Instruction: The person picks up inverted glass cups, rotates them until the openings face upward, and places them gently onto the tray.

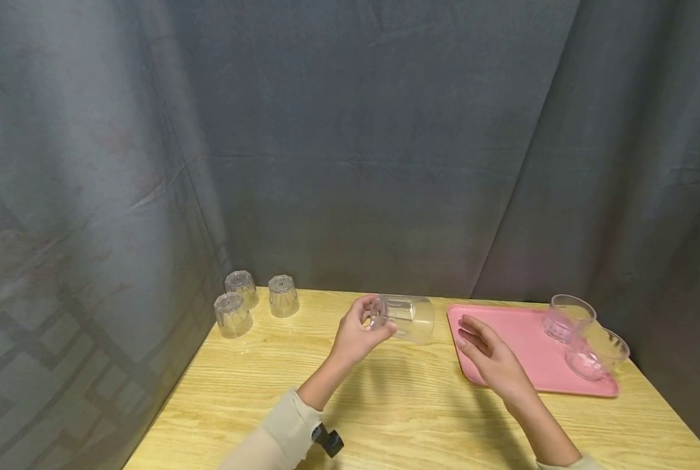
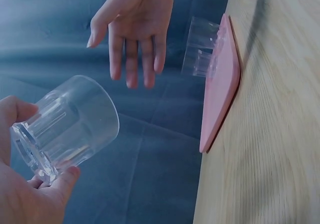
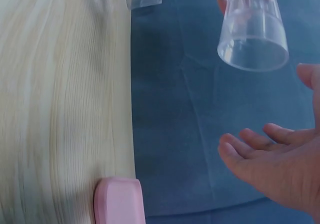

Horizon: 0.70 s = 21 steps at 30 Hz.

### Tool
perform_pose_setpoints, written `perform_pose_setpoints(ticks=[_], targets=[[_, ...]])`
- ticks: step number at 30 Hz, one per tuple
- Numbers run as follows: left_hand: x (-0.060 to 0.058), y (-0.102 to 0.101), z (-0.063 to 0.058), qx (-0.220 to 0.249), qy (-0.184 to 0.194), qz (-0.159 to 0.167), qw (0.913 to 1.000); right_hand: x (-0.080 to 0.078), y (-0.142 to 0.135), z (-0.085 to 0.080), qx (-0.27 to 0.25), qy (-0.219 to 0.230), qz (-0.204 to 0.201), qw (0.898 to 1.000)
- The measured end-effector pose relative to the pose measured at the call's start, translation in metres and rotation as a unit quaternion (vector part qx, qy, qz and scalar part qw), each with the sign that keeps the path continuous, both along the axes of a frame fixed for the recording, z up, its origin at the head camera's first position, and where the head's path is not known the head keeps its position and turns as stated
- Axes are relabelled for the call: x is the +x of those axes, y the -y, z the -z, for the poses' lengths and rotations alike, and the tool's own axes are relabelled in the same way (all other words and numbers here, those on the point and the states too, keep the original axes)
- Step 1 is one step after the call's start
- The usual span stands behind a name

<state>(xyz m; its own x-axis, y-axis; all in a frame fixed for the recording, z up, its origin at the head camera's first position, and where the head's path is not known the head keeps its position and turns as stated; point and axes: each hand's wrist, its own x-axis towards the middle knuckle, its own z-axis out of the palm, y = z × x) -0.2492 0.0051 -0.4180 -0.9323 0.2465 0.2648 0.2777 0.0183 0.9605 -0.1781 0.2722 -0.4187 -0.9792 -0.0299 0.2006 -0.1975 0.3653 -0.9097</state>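
Note:
My left hand (image 1: 354,331) grips a clear drinking glass (image 1: 409,318) by its base, above the table. The glass lies on its side, its mouth toward my right hand. In the left wrist view the thumb and fingers pinch the base of the glass (image 2: 75,126). My right hand (image 1: 493,356) is apart from the glass, over the left part of the pink tray (image 1: 526,333), its fingers extended and holding nothing. Two clear glasses stand at the tray's right side, one glass (image 1: 569,318) behind the other glass (image 1: 595,354), mouths up.
At the table's back left, three clear glasses stand upside down: a front one (image 1: 233,316), one behind it (image 1: 241,287), and another to the right (image 1: 283,296). Grey curtains (image 1: 350,143) hang behind and beside the wooden table (image 1: 397,418).

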Motion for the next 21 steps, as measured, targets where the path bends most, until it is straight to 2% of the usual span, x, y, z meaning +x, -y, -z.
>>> perform_pose_setpoints(ticks=[6, 13, 21], targets=[[0.003, -0.008, 0.000, 0.030, 0.008, 0.010, 0.9995, -0.001, 0.010, 0.001, -0.021, -0.004, -0.013, 1.000], [0.008, -0.014, 0.001, 0.043, 0.012, 0.017, 0.9989, -0.004, 0.021, 0.002, -0.077, 0.000, -0.042, 0.996], [0.011, -0.019, 0.004, 0.073, 0.018, 0.038, 0.9964, -0.004, 0.031, 0.000, -0.074, 0.015, -0.028, 0.997]])
